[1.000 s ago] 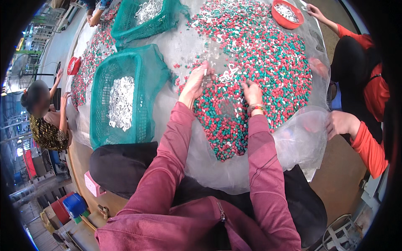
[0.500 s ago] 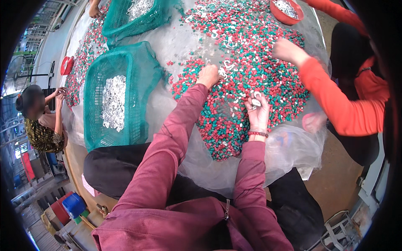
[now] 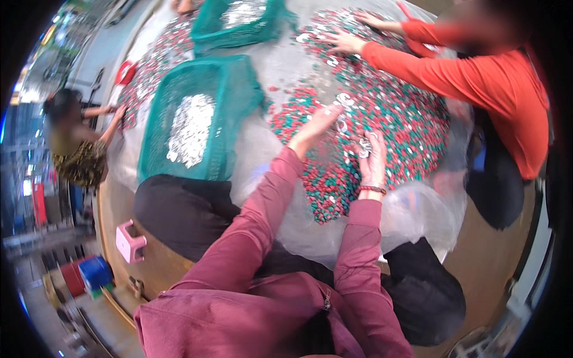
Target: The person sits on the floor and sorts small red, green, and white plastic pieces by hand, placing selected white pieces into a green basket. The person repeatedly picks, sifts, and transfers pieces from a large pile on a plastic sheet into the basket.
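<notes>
A pile of small red, green and white pebble-like pieces spreads in front of me. My left hand reaches over its near left part, fingers stretched out and somewhat blurred. White ring-like pieces lie right by those fingertips. My right hand, with a beaded bracelet at the wrist, is cupped palm up above the pile. Several white ring-like pieces rest between its fingers and palm. To the left stands a green net-covered basket with a heap of white pieces in it.
A second green basket stands farther back. At the right, a co-worker in an orange sleeve has both hands on the pile's far side. Another person sits at the far left. Translucent sheeting covers the table; a pink stool stands below.
My left hand has turned and its fingers have straightened. My right hand stays cupped around white pieces. The co-worker's hands moved to the far side of the pile. The view shifted.
</notes>
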Tool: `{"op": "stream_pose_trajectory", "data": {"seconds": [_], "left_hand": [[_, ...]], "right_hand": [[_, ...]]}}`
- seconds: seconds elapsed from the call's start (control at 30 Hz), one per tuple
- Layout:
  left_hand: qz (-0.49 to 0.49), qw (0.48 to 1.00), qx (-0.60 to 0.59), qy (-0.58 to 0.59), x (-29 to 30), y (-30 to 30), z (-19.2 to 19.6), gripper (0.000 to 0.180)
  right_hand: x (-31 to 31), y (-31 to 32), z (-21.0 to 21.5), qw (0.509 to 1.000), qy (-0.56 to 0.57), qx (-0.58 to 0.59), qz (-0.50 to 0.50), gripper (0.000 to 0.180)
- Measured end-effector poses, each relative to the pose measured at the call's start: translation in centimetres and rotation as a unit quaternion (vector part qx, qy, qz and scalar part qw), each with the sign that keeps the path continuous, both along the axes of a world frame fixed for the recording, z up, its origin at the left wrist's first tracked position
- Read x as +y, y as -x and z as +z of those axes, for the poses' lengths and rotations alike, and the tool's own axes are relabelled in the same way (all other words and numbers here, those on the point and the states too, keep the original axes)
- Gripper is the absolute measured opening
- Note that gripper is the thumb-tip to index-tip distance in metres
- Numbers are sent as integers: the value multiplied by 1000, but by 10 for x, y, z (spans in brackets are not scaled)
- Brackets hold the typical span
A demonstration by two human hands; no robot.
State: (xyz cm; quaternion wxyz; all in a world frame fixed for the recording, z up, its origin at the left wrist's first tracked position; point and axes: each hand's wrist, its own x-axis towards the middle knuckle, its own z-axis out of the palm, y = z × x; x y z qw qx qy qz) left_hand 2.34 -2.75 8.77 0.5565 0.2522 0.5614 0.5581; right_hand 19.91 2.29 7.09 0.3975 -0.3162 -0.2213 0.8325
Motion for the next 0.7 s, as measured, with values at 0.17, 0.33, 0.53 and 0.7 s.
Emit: {"op": "stream_pose_trajectory", "data": {"seconds": [0.17,0.33,0.53,0.7], "left_hand": [[236,874,-393,-165,-24,-32,-23,15],[388,751,-515,-142,-40,-36,-43,23],[423,697,-543,-200,-46,1,-24,36],[345,530,-613,-474,-87,133,56,37]], "right_hand": [[-11,34,25,996,-59,-49,-53,48],[-23,74,47,922,-277,-258,84,37],[-68,123,81,756,-563,-311,118,40],[-39,114,108,849,-490,-192,37,39]]}}
